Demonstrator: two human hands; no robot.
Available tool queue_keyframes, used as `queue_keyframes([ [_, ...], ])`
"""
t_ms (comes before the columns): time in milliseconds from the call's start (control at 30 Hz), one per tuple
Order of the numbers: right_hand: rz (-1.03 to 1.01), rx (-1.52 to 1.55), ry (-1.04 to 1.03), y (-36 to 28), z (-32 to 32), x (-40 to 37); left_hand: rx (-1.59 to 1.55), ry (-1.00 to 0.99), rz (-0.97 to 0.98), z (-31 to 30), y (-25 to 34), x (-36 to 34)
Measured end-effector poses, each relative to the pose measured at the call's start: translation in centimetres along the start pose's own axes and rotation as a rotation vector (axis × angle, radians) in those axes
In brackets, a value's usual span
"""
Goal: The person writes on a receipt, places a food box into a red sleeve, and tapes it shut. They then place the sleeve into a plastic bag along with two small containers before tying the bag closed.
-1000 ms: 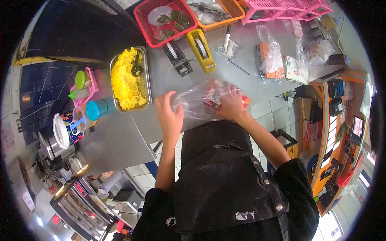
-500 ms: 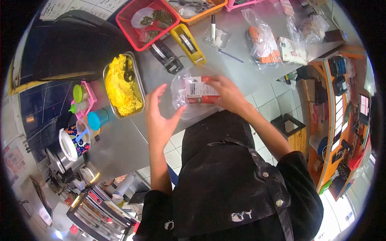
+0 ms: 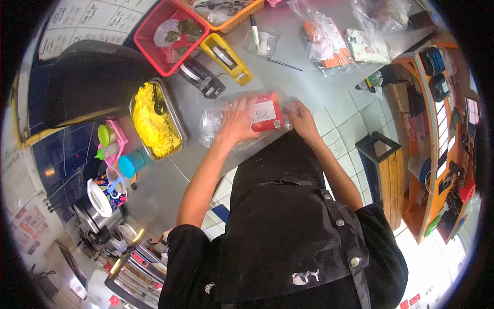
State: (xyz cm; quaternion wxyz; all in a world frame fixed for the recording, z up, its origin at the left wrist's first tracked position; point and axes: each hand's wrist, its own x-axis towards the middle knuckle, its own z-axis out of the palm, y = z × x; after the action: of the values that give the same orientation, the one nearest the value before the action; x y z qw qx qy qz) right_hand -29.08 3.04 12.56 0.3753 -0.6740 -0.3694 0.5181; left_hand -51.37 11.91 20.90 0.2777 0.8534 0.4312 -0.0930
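Red packet (image 3: 267, 112) between left hand (image 3: 238, 120) and right hand (image 3: 303, 122).

Loose black short-sleeved top, black apron (image 3: 288, 232), silver snaps on strap, white lettering

Looks forward and down from the head, above the fingers (image 3: 243, 107) of both hands and from their apron (image 3: 293, 226) side. Faces the steel worktop (image 3: 321, 95) under and beyond the fingers, fairly near them. Spreads wide, reaching the food tray (image 3: 179, 123) left of the fingers and the orange shelving (image 3: 429, 211) far to their right.
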Motion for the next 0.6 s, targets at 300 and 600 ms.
queue_keyframes([
  [300, -0.143, -0.089, -0.203, -16.5, -2.0, -4.7, -0.151, 0.009, -0.116, -0.5, 0.7, -1.0],
  [600, -0.186, 0.186, -0.088, -18.1, -4.7, -1.9, 0.069, -0.294, -0.198, -4.9, 2.4, -11.9],
])
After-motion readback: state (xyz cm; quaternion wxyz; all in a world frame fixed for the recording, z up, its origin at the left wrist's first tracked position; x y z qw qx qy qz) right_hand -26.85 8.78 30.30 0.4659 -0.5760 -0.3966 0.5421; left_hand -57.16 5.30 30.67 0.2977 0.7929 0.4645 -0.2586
